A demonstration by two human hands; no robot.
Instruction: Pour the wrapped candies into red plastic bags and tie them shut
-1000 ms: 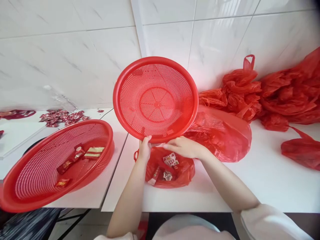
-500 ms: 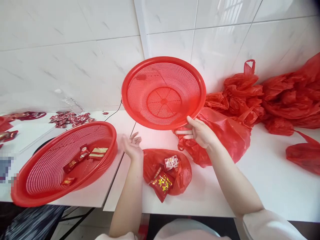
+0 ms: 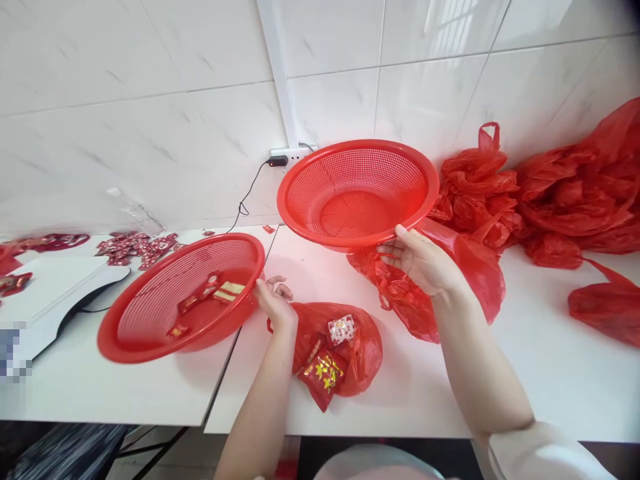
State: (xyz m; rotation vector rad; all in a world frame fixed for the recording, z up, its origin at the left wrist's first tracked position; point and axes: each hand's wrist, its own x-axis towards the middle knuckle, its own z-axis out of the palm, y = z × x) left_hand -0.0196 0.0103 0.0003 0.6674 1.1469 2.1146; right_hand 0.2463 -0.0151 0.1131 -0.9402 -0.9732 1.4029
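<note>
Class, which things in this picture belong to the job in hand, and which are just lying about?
In the job:
- right hand, holding the raised basket by its rim
- left hand, at the rim of the left basket
- open red bag with packets

Lying about:
- small packet heap
- bunched red bags
- black plug

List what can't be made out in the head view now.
All in the head view:
- Anything beneath the gold-lettered packet: hidden by it.
- Underside of the right basket: hidden by its own base and walls.
- Left hand's contact with the left basket: unclear where they meet at the rim.
- Far-right bag: cut off by the right edge.
</note>
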